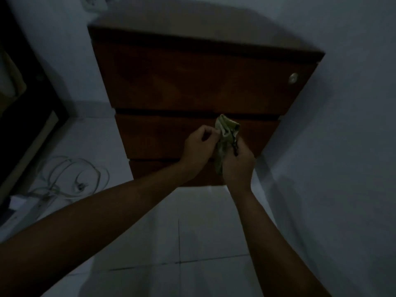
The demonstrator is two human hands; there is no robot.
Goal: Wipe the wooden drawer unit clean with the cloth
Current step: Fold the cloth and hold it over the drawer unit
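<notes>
A dark wooden drawer unit (192, 82) stands against the wall, with three drawer fronts visible and a round metal lock (293, 78) at the top right. A crumpled greenish cloth (226, 136) is bunched in front of the middle drawer. My right hand (237, 163) grips the cloth from below. My left hand (199, 146) pinches the cloth's left edge with its fingertips. Both hands hover just before the middle and lowest drawer fronts. The light is dim.
A pale wall (342, 146) runs close along the unit's right side. White floor tiles (192, 243) lie below. A tangle of white cable (72, 179) lies on the floor at left, beside dark furniture (25, 103). A wall socket (94, 3) sits at top left.
</notes>
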